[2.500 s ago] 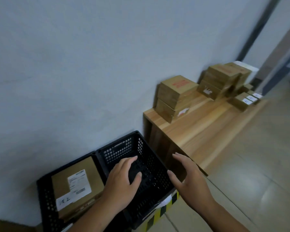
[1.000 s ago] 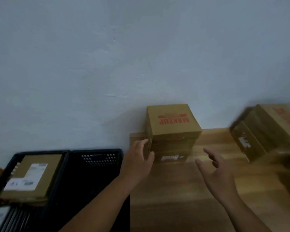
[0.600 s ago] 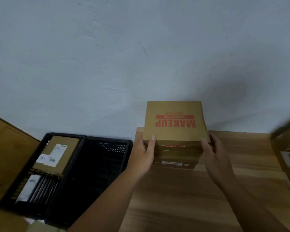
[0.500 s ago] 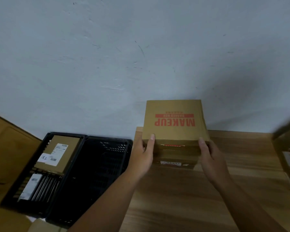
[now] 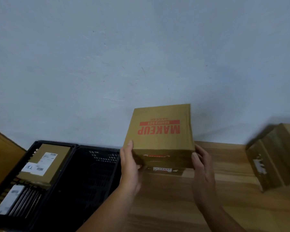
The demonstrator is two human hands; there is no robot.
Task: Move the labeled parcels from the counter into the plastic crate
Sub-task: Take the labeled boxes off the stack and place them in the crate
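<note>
"makeup" on cardboard box [image 5: 159, 129]

The wooden counter [image 5: 224, 190] meets the wall. A flat labelled parcel [image 5: 164, 169] lies on it. A blurred cardboard box [image 5: 274, 158] stands further right.

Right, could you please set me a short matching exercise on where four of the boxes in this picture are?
Things:
1. MAKEUP box
2. white-labelled parcel
3. lower box
4. blurred box

Places:
A. on the counter, at the right edge of the view
B. inside the black crate on the left
C. gripped between the left hand and the right hand
D. on the counter, directly beneath the MAKEUP box

Pairs: 1-C, 2-B, 3-D, 4-A
</note>
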